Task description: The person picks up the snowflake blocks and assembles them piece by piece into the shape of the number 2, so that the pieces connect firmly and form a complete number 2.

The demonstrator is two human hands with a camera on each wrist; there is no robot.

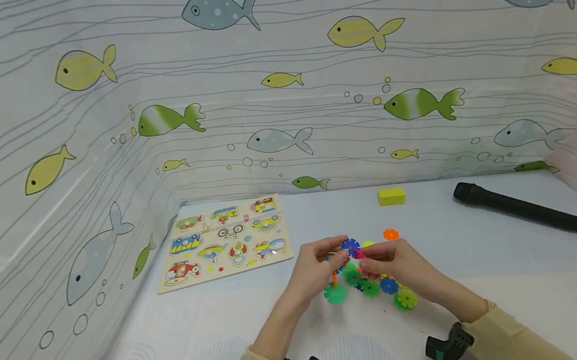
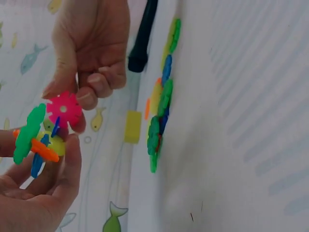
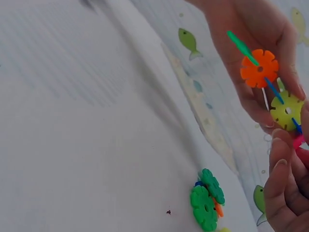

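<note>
My two hands meet above the table. My left hand (image 1: 328,263) holds a small cluster of plastic snowflake discs (image 2: 38,140): green, orange, blue and yellow-green pieces slotted together (image 3: 270,87). Thumb and fingers of my right hand (image 1: 372,262) pinch a pink disc (image 2: 63,110) against the cluster's edge. In the right wrist view only a sliver of the pink disc (image 3: 298,141) shows beside the yellow-green one. Under my hands, a loose pile of green, blue and yellow discs (image 1: 372,286) lies on the white table (image 1: 206,339).
A single orange disc (image 1: 391,234) lies just beyond the hands. Farther back sit a yellow block (image 1: 391,195), a black cylinder (image 1: 519,208) at the right and a wooden vehicle puzzle board (image 1: 222,241) at the left. Fish-print walls enclose the table.
</note>
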